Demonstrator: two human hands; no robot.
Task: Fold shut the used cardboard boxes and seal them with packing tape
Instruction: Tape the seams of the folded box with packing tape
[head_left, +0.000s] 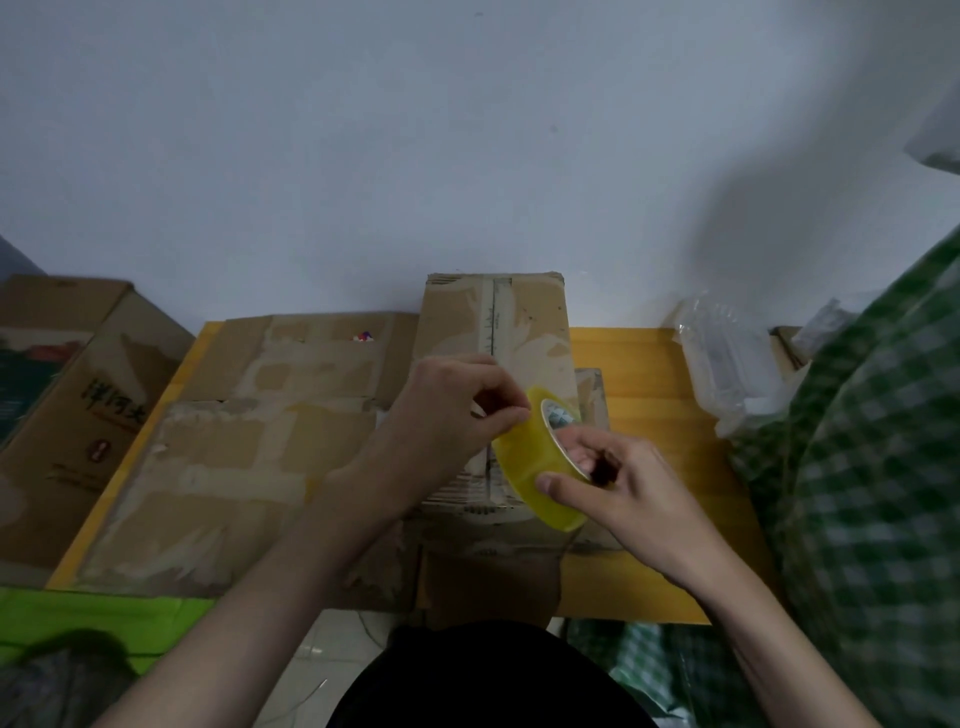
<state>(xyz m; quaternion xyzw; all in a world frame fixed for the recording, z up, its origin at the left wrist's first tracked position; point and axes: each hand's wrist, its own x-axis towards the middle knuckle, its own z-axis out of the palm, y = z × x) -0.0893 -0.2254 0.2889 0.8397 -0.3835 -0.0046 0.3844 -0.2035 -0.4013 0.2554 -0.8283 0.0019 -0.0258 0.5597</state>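
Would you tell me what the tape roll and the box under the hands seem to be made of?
The tape roll looks like glossy, yellowish translucent plastic film wound on a printed core, probably card. The box looks like matte brown corrugated cardboard, its surface torn pale where old tape peeled off.

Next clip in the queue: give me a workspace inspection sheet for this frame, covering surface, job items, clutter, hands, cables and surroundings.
Surface: yellow table, largely covered by cardboard.
Job's things: closed cardboard box standing mid-table, old tape along its top seam; yellow packing tape roll held above it; flattened cardboard lying left of the box.
Clutter: clear plastic packaging at the table's right end.
Hands: right hand grips the roll; left hand pinches at the roll's edge, apparently at the tape end.
Cables: thin wire on the floor, faint.
Surroundings: white wall; printed carton at left; green checked fabric at right; green sheet lower left.
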